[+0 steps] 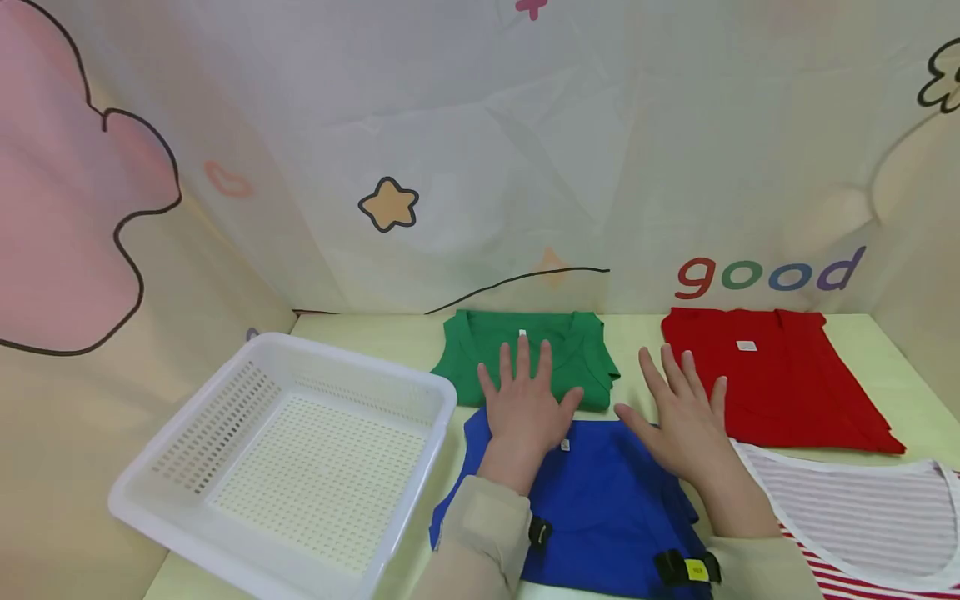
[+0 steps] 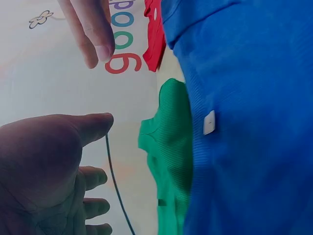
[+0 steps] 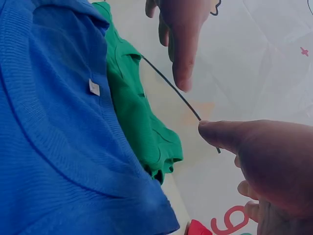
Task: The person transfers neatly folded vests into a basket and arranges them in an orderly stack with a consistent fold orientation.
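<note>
My left hand point(image 1: 525, 412) hovers with spread fingers over the line between a folded green shirt point(image 1: 480, 383) and a folded blue shirt point(image 1: 600, 517). My right hand point(image 1: 682, 421), also spread and holding nothing, hangs above the blue shirt's right side, left of a folded red shirt point(image 1: 787, 392). In the left wrist view the blue shirt point(image 2: 254, 117) fills the right side, its white neck label showing. From the right wrist, the green shirt point(image 3: 137, 112) lies just beyond the blue one, and both thumbs point toward each other.
A white plastic basket point(image 1: 442, 417) with a perforated floor stands left of the shirts. At the lower right lies a red-and-white striped garment point(image 1: 847, 500). A printed backdrop point(image 1: 480, 125) rises behind the pale table point(image 1: 360, 329).
</note>
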Demonstrator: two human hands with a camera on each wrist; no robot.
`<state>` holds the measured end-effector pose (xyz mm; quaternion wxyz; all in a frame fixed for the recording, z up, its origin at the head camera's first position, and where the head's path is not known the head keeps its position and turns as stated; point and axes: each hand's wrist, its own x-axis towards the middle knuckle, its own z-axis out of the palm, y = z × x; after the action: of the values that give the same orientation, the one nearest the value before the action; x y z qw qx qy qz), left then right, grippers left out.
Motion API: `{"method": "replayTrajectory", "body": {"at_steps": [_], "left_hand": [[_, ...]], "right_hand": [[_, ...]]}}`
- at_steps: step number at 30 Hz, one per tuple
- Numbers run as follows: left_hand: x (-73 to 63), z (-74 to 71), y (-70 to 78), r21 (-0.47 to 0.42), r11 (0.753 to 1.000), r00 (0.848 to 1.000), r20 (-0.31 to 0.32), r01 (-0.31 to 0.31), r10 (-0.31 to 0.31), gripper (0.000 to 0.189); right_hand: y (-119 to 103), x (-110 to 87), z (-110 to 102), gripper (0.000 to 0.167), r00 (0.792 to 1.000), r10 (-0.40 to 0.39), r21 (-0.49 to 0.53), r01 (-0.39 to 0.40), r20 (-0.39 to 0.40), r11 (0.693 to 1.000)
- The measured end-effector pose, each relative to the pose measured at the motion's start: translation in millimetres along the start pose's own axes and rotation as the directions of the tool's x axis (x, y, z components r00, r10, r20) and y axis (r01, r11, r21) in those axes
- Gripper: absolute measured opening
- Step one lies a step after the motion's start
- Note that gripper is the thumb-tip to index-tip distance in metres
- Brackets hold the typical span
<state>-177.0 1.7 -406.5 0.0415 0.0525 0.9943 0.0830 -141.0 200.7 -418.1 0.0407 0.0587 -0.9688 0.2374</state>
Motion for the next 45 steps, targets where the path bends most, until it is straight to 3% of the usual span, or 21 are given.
{"method": "replayTrajectory", "body": {"at_steps": [10, 22, 38, 45], "left_hand": [[7.0, -23.3, 0.1, 0.031, 1.0, 1.0, 0.004, 0.0, 0.0, 0.079], [18.6, -46.0, 4.5, 0.148, 0.989, 1.0, -0.002, -0.004, 0.004, 0.081], [29.0, -82.8, -8.4, 0.324, 0.946, 0.999, 0.041, -0.012, -0.001, 0.083], [33.9, -95.6, -25.1, 0.408, 0.913, 0.999, 0.036, -0.026, 0.013, 0.084]], "right_hand": [[-10, 15.4, -3, 0.091, 0.999, -0.038, 0.013, 0.038, 0.005, 0.999], [-20, 28.9, -9, 0.09, 0.998, -0.059, 0.014, 0.058, 0.032, 0.998], [-23, 44.5, -14, 0.091, 0.993, -0.09, 0.006, 0.09, 0.079, 0.996], [-27, 50.6, -14, 0.089, 0.992, -0.097, 0.003, 0.097, 0.087, 0.995]]}}
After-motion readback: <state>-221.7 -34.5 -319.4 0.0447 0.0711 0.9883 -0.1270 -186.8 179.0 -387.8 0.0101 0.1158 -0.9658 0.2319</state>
